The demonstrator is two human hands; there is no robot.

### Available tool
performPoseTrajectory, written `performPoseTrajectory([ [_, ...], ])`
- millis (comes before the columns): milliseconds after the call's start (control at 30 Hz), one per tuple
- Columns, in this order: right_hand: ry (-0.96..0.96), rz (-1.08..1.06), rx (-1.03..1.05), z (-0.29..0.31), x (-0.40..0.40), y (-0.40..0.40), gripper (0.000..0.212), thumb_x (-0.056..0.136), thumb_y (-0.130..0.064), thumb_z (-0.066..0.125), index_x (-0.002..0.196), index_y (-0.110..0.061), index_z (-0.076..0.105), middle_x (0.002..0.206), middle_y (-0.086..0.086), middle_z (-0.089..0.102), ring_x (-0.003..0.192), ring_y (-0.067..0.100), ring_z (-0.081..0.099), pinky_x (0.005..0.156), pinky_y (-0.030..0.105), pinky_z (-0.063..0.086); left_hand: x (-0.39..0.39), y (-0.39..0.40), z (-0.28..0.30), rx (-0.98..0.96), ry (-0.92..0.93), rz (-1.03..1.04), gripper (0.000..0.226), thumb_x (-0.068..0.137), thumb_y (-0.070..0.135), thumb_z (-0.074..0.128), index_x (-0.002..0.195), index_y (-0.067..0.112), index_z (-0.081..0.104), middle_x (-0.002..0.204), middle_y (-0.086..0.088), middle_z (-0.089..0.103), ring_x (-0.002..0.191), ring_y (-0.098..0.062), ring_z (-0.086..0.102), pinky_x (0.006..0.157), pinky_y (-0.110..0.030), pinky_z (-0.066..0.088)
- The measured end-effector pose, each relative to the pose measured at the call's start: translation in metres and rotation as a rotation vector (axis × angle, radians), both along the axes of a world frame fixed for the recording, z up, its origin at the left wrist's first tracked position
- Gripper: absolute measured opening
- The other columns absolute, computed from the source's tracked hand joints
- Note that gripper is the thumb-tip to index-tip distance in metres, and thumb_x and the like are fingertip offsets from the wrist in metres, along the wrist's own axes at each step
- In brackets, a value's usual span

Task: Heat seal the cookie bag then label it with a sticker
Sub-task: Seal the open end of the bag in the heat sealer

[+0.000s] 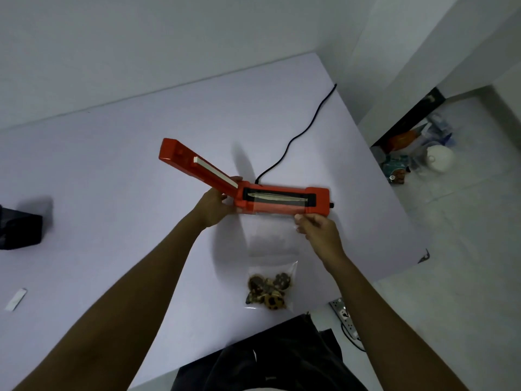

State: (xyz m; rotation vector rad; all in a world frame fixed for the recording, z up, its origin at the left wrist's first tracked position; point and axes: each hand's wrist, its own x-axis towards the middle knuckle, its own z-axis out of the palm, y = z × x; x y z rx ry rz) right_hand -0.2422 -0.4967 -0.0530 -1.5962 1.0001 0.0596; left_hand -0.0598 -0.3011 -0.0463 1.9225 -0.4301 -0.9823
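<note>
From the head view, a red sealer [282, 200] stands on the pale table [112, 179] with its base running left to right across the scene, and its lid [194, 165] is hinged up at the left end, slanting away to the far left. The clear bag [269, 261] lies with its long axis near to far, square to the sealer: cookies [267, 290] sit in the near end, close to the table's near edge, and the open far end reaches up over the sealer's front lip toward the dark sealing strip [277, 198]. The right hand [317, 231] is just near of the sealer's right end, fingers curled and pinching what looks like the bag's far right corner; the film is too clear to be sure of the exact hold. The left hand [218, 204] is at the hinge end, fingers wrapped round the base where the lid meets it. The bag's mouth seems to lie on or just short of the strip, and that is what the next move turns on: the mouth must lie flat across the strip before the lid comes down. The left hand is the nearer one to the lid. A black cord [298, 134] runs from the sealer to the far right.
</note>
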Motion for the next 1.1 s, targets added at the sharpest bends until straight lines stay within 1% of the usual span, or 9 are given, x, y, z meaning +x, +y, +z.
performPoseTrajectory([
  [67,-0.005,-0.041,0.013,0.000,0.002,0.001,0.016,0.088,-0.032,0.067,0.089,-0.017,0.070,0.087,0.000,0.074,0.080,0.016,0.072,0.085,0.039,0.055,0.003,0.001,-0.003,0.008,-0.023,-0.021,0.070,0.080,0.016,0.076,0.141,0.019,0.042,0.137,-0.006,0.053,0.128,-0.026,0.048,0.111,-0.047,0.040],
  [167,-0.041,-0.103,0.057,0.000,0.004,0.002,0.007,0.087,-0.018,0.070,0.087,-0.012,0.067,0.088,0.005,0.073,0.071,0.017,0.070,0.080,0.037,0.058,0.003,0.003,-0.002,0.021,-0.028,-0.063,0.074,0.081,0.022,0.075,0.145,0.019,0.037,0.139,-0.002,0.049,0.131,-0.023,0.044,0.109,-0.035,0.036],
  [267,-0.082,-0.128,0.087,0.004,0.006,0.003,0.005,0.086,-0.009,0.070,0.085,-0.011,0.065,0.090,0.012,0.072,0.075,0.019,0.067,0.070,0.030,0.057,0.000,0.004,-0.003,-0.002,-0.039,-0.077,0.069,0.087,0.016,0.069,0.146,0.021,0.033,0.141,0.004,0.043,0.129,-0.017,0.040,0.113,-0.040,0.035],
  [433,-0.063,-0.136,0.034,0.005,0.009,0.003,0.007,0.085,-0.011,0.071,0.085,-0.013,0.065,0.084,0.004,0.071,0.070,0.015,0.065,0.075,0.035,0.058,-0.008,0.001,-0.003,-0.125,0.095,0.041,0.064,0.089,0.004,0.064,0.144,0.019,0.036,0.131,0.007,0.049,0.116,-0.004,0.051,0.096,-0.019,0.049],
  [633,-0.069,-0.145,-0.007,0.010,0.012,0.007,0.010,0.087,-0.010,0.068,0.082,-0.017,0.064,0.081,0.000,0.072,0.071,0.017,0.066,0.073,0.033,0.056,-0.001,0.000,-0.007,-0.151,0.077,0.007,0.044,0.087,0.005,0.066,0.129,0.011,0.054,0.127,-0.006,0.060,0.116,-0.008,0.057,0.089,-0.011,0.050],
  [767,-0.087,-0.134,-0.059,0.016,0.012,0.009,0.007,0.088,-0.015,0.069,0.084,-0.020,0.064,0.084,-0.003,0.073,0.071,0.016,0.067,0.075,0.035,0.057,0.001,0.000,-0.012,-0.129,0.103,0.002,0.050,0.083,0.017,0.070,0.130,0.016,0.052,0.128,-0.004,0.059,0.123,-0.019,0.054,0.101,-0.030,0.047],
  [867,-0.098,-0.093,-0.102,0.021,0.014,0.016,0.005,0.087,-0.017,0.070,0.089,-0.017,0.065,0.084,-0.005,0.073,0.070,0.013,0.068,0.073,0.030,0.057,0.000,0.000,-0.014,-0.108,0.109,0.023,0.046,0.087,0.010,0.068,0.129,0.020,0.049,0.126,0.004,0.057,0.121,-0.016,0.051,0.100,-0.027,0.046],
  [1000,-0.132,-0.061,-0.156,0.031,0.020,0.024,0.009,0.086,-0.017,0.071,0.091,-0.012,0.066,0.085,-0.004,0.072,0.071,0.003,0.067,0.064,0.013,0.051,0.000,0.000,-0.015,-0.079,0.106,0.026,0.054,0.083,0.018,0.071,0.132,0.022,0.048,0.132,0.000,0.055,0.127,-0.021,0.047,0.107,-0.035,0.041],
  [1100,-0.160,-0.045,-0.144,0.038,0.024,0.031,0.009,0.086,-0.017,0.071,0.090,-0.011,0.065,0.084,-0.003,0.072,0.070,0.002,0.066,0.063,0.013,0.052,0.001,0.000,-0.013,-0.056,0.112,0.028,0.056,0.082,0.018,0.072,0.133,0.023,0.048,0.134,-0.003,0.054,0.129,-0.024,0.047,0.107,-0.037,0.041],
])
